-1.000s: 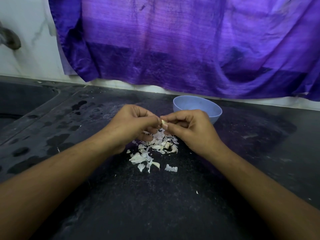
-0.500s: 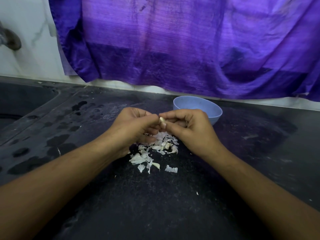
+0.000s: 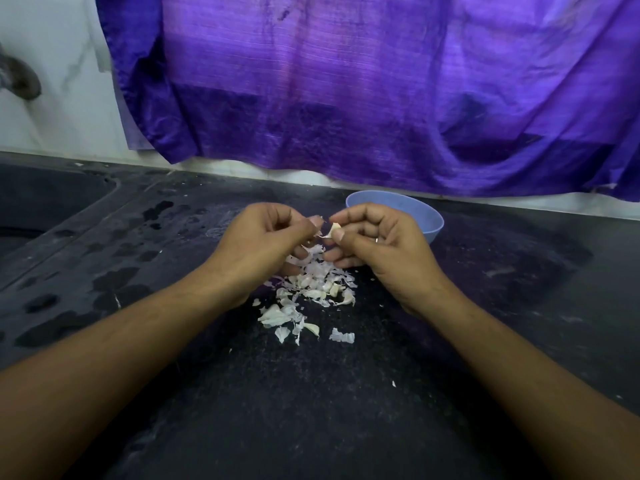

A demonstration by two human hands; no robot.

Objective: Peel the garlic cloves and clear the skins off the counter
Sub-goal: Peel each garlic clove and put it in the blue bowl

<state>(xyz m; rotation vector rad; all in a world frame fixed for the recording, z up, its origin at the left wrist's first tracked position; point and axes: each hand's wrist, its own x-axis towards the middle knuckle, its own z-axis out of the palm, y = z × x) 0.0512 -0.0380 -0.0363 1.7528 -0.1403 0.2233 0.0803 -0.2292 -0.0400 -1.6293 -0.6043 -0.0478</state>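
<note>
A small garlic clove (image 3: 335,229) is pinched between the thumb and curled forefinger of the right hand (image 3: 381,247). A thin strip of skin (image 3: 319,234) at the clove's side is nipped by the fingertips of the left hand (image 3: 259,244), whose fingers are likewise curled in. A heap of loose skins (image 3: 311,289) is spread on the dark counter (image 3: 311,410) just below and between both hands, a blue bowl (image 3: 433,223) is set just behind the right hand, and a purple cloth (image 3: 346,81) is hung well beyond it.
</note>
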